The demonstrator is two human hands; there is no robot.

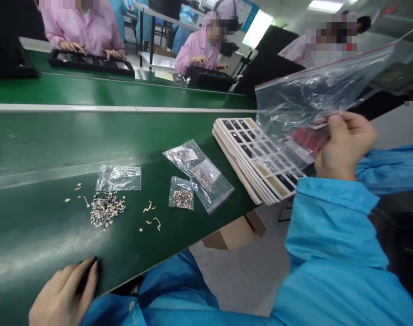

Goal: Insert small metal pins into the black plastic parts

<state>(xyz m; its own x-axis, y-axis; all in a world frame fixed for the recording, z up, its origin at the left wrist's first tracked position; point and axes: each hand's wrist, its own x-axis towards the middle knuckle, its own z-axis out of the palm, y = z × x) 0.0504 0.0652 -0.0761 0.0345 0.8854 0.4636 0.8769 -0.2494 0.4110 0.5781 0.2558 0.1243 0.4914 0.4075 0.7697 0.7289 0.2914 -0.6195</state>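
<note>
- The right hand (345, 145), at the right of the frame, has its grip clamped on a clear zip bag (304, 97), pinching it between thumb and fingers.
- The bag's long axis runs from that grip toward the upper right of the frame, with its red-edged zip end highest; its loose lower part hangs left of the hand, over a stack of cards (250, 156).
- A red piece (304, 138) shows near the grip, beside or inside the bag; I cannot tell which.
- The right hand is much nearer the bag than the left hand (62, 294), which lies at the lower left of the frame, against the near edge of the green counter (40, 235). Its fingers are close together; I cannot tell whether it holds anything.
- The stack sits at the counter's right end, just below and left of the grip, its black and tan squares facing up.
- Mid-frame, left of the stack, lie two small zip bags of parts (181, 194) (197, 174) and a flat empty-looking bag (118, 178).
- Below that flat bag, a pile of small metal pieces (106, 210) lies on the counter, with loose pieces scattered around it.
</note>
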